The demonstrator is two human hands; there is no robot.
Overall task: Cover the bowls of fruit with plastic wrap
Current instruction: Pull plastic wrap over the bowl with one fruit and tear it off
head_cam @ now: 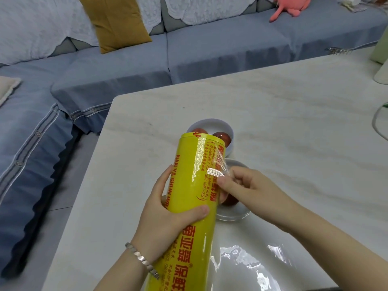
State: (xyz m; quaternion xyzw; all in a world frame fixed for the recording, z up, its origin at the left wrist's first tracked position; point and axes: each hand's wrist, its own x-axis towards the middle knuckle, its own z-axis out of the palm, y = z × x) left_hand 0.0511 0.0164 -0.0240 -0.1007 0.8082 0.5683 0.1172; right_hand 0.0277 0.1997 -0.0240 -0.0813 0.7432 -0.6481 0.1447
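Note:
My left hand [168, 208] grips a large yellow roll of plastic wrap [193, 217] with red lettering, held lengthwise over the table. My right hand [241, 185] pinches the loose edge of the clear film [212, 164] and lifts it off the roll's side. Beyond the roll stands a white bowl [222, 128] holding two red fruits [221, 137]. Under my right hand sits a clear glass bowl [235, 217] with a red fruit [230, 201], partly hidden by the roll and my fingers. A third bowl [262, 265] at the near edge is covered with shiny film.
The pale marble table [294, 122] stretches to the right, where a cable loop [375, 122] and a green-and-white object [382, 66] lie at the edge. A blue sofa [126, 66] with a mustard cushion [113, 22] wraps behind and to the left.

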